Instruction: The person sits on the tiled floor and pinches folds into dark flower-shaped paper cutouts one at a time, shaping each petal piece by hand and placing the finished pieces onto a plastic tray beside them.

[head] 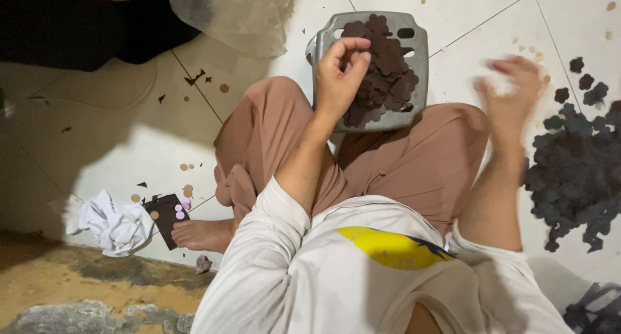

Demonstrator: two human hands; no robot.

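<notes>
Our left hand [339, 72] pinches a dark cutout over the stool [417, 55] directly beneath, while our blurred right hand [514, 91], grip unreadable, hovers beside the floor pile [576, 172].

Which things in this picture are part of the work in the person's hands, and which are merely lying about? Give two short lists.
In the work:
left hand, pinching a dark flower-shaped cutout
right hand, blurred
grey plastic stool heaped with dark cutouts
floor pile of dark cutouts

Lying about:
crumpled white cloth
clear plastic bag
dark card with pale round dots
scattered round scraps
</notes>
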